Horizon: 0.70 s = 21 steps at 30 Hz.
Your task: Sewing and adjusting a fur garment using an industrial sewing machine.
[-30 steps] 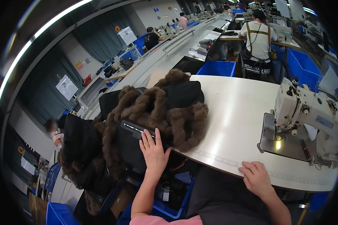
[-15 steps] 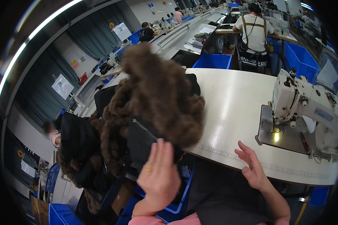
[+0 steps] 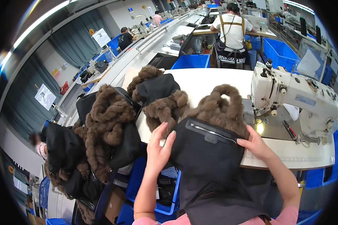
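A black fabric bag (image 3: 210, 150) with a zipped pocket and brown fur (image 3: 218, 105) along its top lies across the table's front edge before me. My right hand (image 3: 256, 144) grips its right edge, thumb on the front and fingers behind. At the bag's left edge, my left hand (image 3: 159, 150) has its fingers stretched out and thumb apart, close to or touching the fabric. Behind these lies another black piece (image 3: 159, 88) with brown fur, on the table. To the left is a heap of similar black bags (image 3: 64, 146) with brown fur (image 3: 109, 120).
A white sewing machine (image 3: 293, 97) with its lamp lit stands on the white table (image 3: 214, 77) at right, red-handled snips (image 3: 289, 129) beside it. Below the table is a blue bin (image 3: 176, 202). Ahead, a person (image 3: 231, 32) sits near blue crates (image 3: 279, 52).
The blurred furry piece is no longer raised; bags now lie on the table to the right of the heap. My right hand, empty before, now holds a bag's edge. The view has shifted.
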### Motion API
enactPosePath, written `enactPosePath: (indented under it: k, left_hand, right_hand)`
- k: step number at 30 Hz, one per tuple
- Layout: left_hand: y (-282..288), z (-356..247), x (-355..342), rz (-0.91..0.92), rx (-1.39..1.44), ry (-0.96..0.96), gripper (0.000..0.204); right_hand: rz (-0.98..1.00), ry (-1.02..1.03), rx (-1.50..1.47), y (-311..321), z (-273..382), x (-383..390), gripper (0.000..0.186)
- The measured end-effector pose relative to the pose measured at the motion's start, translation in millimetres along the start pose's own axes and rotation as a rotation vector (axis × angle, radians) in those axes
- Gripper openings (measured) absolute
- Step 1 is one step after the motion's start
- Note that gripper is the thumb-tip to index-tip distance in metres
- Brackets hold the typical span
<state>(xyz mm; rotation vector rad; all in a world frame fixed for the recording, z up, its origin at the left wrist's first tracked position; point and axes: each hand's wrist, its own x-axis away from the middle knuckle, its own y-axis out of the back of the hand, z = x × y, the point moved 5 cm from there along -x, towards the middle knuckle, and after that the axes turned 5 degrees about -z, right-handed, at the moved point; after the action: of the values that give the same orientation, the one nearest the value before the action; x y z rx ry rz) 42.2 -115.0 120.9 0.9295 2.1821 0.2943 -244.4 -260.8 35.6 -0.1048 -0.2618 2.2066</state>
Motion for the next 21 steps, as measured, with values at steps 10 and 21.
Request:
enactPosePath:
  k: [10,21]
  left_hand:
    - [-41.0,41.9,85.8,-0.019,0.813,0.804,0.035]
    - [-48.5,6.8,116.3,-0.416,0.889,0.552,0.036]
  right_hand:
    - [-0.009,0.385,0.919,-37.7,49.4,-22.5,0.054]
    - [-0.001,0.868,1.303,-138.3,81.0,37.1,0.03]
